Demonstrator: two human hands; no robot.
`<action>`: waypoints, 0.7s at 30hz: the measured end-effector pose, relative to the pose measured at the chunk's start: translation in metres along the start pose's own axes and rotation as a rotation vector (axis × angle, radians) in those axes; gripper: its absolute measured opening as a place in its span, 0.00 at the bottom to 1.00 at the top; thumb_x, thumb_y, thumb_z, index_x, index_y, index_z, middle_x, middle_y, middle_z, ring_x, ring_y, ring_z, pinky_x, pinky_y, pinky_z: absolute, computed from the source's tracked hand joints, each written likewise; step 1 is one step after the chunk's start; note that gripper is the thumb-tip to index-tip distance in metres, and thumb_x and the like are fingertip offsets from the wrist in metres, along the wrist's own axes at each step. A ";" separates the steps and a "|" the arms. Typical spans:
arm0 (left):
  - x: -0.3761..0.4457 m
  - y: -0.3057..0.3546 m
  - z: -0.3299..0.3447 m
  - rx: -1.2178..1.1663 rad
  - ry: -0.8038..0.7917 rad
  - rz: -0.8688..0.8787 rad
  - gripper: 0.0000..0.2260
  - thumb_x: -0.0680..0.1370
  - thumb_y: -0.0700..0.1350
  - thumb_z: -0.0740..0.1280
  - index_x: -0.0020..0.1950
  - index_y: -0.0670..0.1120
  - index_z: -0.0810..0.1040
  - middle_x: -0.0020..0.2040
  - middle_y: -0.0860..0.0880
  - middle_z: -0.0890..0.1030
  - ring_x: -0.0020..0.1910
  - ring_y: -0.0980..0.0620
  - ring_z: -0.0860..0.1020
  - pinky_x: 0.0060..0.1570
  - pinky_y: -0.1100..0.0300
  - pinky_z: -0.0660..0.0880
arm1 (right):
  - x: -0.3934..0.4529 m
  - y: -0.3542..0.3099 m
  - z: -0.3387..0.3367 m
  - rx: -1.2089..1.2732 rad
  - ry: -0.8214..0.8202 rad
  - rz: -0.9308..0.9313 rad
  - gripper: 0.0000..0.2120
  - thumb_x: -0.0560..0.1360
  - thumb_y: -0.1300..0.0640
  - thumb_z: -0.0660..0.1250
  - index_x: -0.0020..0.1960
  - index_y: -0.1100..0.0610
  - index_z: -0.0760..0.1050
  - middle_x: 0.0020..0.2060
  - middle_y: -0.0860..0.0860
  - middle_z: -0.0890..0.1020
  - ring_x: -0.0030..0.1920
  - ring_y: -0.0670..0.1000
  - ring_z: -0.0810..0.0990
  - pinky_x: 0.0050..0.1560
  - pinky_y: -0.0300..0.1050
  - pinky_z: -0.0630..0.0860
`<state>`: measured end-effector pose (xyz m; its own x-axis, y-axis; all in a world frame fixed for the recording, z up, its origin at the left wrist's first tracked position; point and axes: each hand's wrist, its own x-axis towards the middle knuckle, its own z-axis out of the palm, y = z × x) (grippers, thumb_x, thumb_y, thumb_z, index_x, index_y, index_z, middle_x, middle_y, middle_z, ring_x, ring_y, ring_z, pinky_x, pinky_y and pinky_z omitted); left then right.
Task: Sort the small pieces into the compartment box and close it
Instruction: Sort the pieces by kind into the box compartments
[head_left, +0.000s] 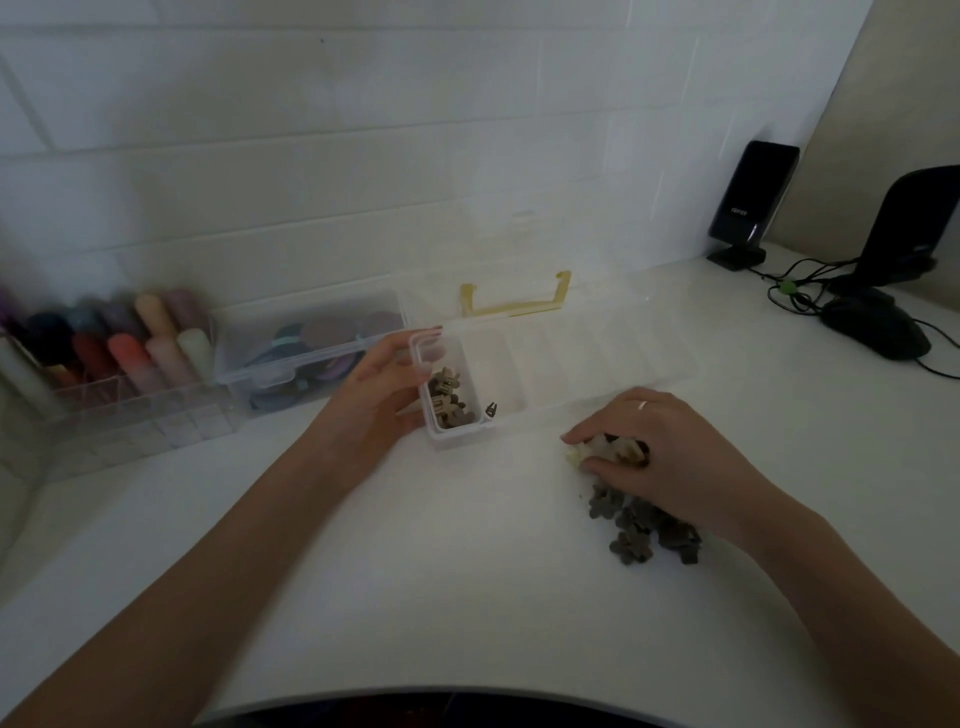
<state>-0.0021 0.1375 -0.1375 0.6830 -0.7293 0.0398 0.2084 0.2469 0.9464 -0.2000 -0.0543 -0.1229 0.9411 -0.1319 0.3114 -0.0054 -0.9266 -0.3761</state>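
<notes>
**Sorting in progress: compartment box open, loose pieces on tabletop**

Landmark: the compartment box (545, 364), a long clear tray lying open on the white tabletop (415, 571), its lid (514, 296) tilted back toward the wall.

Left of the box stand a rack of coloured sticks (119, 338) and a clear case of discs (311, 343); neither belongs to the task.

The left hand (384, 384) rests against the box's left end, fingers loosely curled around the corner, steadying it. It holds nothing else. The leftmost compartment contains tan and brown pieces (449, 400). One dark piece (490, 410) sits in the second compartment; the remaining compartments appear empty.

In front of the box, toward its right half, the right hand (660, 452) lies palm-down over pale pieces (597, 449), fingers partly closed as if gathering them. Whether any piece is actually pinched cannot be told. Grey flower-shaped pieces (644, 525) lie in a pile beside the wrist.

Risks, as judged:
- A scooped handful may mix colours in one compartment.
- Pieces may scatter if the wrist drags through the grey pile.
- Pieces over a divider could block the lid.
</notes>
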 end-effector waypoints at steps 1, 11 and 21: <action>0.000 0.000 0.000 0.007 -0.003 -0.001 0.17 0.67 0.40 0.67 0.56 0.50 0.77 0.59 0.48 0.78 0.55 0.46 0.76 0.46 0.56 0.78 | -0.001 -0.004 0.000 0.061 0.030 0.004 0.13 0.68 0.54 0.74 0.51 0.44 0.81 0.42 0.32 0.76 0.48 0.34 0.72 0.52 0.30 0.68; -0.001 0.001 0.002 -0.007 -0.011 0.019 0.17 0.66 0.39 0.67 0.54 0.49 0.78 0.54 0.50 0.80 0.48 0.50 0.80 0.40 0.59 0.78 | -0.001 -0.018 0.002 0.320 0.217 -0.015 0.10 0.67 0.60 0.75 0.47 0.53 0.81 0.43 0.44 0.81 0.45 0.43 0.79 0.47 0.35 0.76; -0.001 -0.001 0.000 0.004 -0.010 0.047 0.17 0.68 0.38 0.66 0.56 0.48 0.77 0.54 0.46 0.80 0.51 0.47 0.79 0.40 0.57 0.78 | 0.007 -0.029 0.014 0.451 0.324 -0.016 0.14 0.70 0.65 0.72 0.51 0.51 0.80 0.47 0.44 0.80 0.47 0.45 0.79 0.49 0.34 0.75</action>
<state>-0.0032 0.1381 -0.1389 0.6852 -0.7231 0.0871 0.1737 0.2783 0.9447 -0.1883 -0.0236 -0.1216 0.7874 -0.2866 0.5457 0.2202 -0.6961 -0.6833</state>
